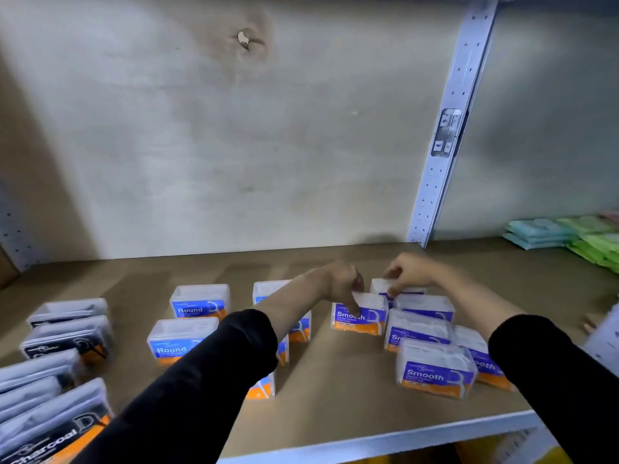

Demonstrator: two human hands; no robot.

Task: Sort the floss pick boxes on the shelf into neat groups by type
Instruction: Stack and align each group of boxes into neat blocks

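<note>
Showing a late stage of sorting on the shelf [335, 413]. Grouped by type, from left to right: black Charcoal boxes [67, 336] at the far left, blue Round boxes [199, 304] in the middle, purple Smooth boxes [435, 373] at the right, well apart from the Round group. Seen with the left hand [338, 283] curled over the top of the leftmost Smooth box [365, 321], gripping its upper edge, one finger lying down the label, and with the right hand [412, 271] pinching the top edge of the rear Smooth box [380, 285], just behind it. Judged as a squaring-up step: drawing these two into line with the rest of the Smooth cluster.

Possible faults from here:
- tipping of either light, upright box, caused by a high grip combined with a sideways pull along the board;
- knocking of the crooked front Smooth boxes by the right forearm, passing just beside them;
- brushing of the Round boxes by the left sleeve [217, 363], stretched directly over them;
- a skewed row, given the tilted boxes nearest the shelf edge.
</note>
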